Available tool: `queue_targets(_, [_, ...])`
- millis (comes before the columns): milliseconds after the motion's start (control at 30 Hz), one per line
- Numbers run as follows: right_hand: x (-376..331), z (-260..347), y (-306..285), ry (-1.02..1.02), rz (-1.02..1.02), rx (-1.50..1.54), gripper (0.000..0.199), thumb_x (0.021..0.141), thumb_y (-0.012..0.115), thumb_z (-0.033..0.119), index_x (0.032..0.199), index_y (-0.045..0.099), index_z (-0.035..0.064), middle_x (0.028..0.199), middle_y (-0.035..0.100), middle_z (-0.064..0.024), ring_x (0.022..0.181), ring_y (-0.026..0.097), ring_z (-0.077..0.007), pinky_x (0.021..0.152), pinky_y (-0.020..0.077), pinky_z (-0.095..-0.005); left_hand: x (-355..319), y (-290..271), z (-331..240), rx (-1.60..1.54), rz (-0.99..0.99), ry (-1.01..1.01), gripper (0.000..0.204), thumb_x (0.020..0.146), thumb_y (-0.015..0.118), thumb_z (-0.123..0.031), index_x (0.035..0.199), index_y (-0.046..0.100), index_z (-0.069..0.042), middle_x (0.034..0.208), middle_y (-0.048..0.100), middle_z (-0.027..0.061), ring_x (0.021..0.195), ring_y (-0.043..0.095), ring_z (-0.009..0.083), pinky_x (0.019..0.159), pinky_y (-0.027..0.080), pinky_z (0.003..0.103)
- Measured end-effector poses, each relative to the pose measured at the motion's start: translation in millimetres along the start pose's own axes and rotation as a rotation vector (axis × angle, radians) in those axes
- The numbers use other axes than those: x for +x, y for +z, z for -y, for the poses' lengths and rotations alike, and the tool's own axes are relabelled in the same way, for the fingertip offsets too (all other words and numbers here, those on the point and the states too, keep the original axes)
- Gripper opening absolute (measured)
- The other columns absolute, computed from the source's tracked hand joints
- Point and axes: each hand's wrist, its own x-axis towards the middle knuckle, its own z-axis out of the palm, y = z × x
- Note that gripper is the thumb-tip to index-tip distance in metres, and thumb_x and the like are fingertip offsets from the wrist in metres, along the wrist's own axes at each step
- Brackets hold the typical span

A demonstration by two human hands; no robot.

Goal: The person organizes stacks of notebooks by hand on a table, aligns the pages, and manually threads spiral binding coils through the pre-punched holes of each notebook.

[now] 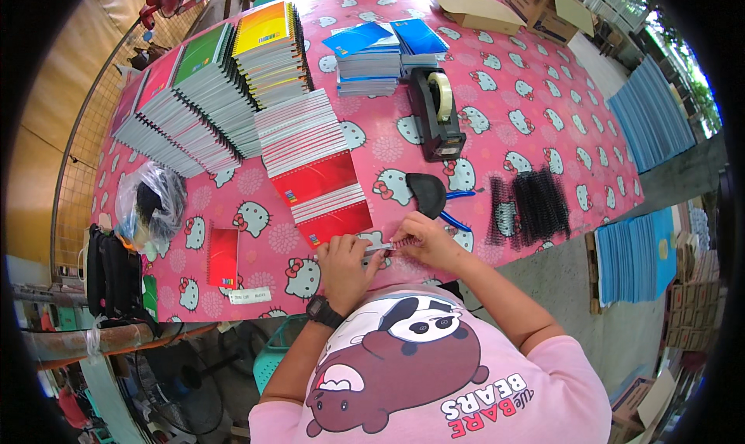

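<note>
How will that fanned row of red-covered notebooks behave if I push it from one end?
The red-covered notebooks lie overlapped like shingles, so they would probably slide over each other rather than move together. Their thin covers look bendy. The tablecloth looks glossy, so they likely slip easily.

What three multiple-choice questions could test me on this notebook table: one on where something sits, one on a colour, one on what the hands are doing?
1. Where does the black tape dispenser stand?
A. On the floor
B. On the table, just in front of the stack of blue notebooks
C. On the person's lap

2. What colour is the small notebook lying alone near the table's near edge?
A. Red
B. Green
C. White

3. What are the left hand and right hand doing?
A. Resting apart, both empty
B. Lifting a box
C. Together holding a small notebook with a spiral binding at the table edge

Answers: 1 B, it sits on the pink cloth beside the blue stack. 2 A, its cover is plainly red. 3 C, both hands' fingers close on it.
</note>
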Motion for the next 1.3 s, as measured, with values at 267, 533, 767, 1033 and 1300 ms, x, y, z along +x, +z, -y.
queue_targets(267, [0,-4,-4,-0.028,0.088,-0.027,0.024,0.071,0.069,0.005,0.091,0.057,0.0018,0.086,0.053,-0.0103,0.084,0.054,-0.0289,0.072,0.0451,-0.0356,-3,1,3,0.01,0.017,0.043,0.02,0.074,0.067,-0.023,0.088,0.064,-0.009,0.086,0.057,0.0037,0.087,0.051,0.0212,0.08,0.032,0.041])
queue_targets(533, [1,-2,-3,0.036,0.109,0.01,0.018,0.08,0.063,0.011,0.094,0.057,0.0005,0.085,0.055,-0.0132,0.083,0.055,-0.0307,0.074,0.045,-0.0371,-4,3,6,0.054,0.003,0.054,0.023,0.076,0.065,-0.02,0.096,0.062,-0.009,0.091,0.059,0.0035,0.093,0.052,0.0205,0.09,0.03,0.044])
queue_targets(767, [3,0,-5,-0.019,0.086,-0.035,0.018,0.084,0.059,0.014,0.098,0.06,0.0024,0.088,0.059,-0.0112,0.083,0.058,-0.0278,0.075,0.0458,-0.0346,-3,3,5,0.059,0.008,0.051,0.024,0.077,0.063,-0.022,0.097,0.061,-0.008,0.089,0.058,0.0042,0.09,0.052,0.0205,0.085,0.032,0.044])
queue_targets(1033, [-2,-13,2,0.037,0.197,-0.02,0.029,0.077,0.065,0.006,0.105,0.057,0.0029,0.094,0.059,-0.0138,0.084,0.058,-0.0302,0.075,0.0459,-0.0365,-4,2,3,0.071,0.009,0.045,0.021,0.076,0.064,-0.022,0.092,0.06,-0.009,0.088,0.058,0.0034,0.086,0.051,0.0207,0.078,0.032,0.042])
queue_targets(1300, [-2,-5,-5,0.053,0.136,-0.009,0.044,0.084,0.058,0.012,0.126,0.047,0.0072,0.092,0.061,-0.0183,0.083,0.061,-0.0319,0.072,0.0478,-0.0372,2,-6,-5,-0.071,0.025,0.082,0.026,0.073,0.066,-0.019,0.096,0.06,-0.008,0.094,0.057,0.0081,0.091,0.051,0.0253,0.081,0.033,0.042])
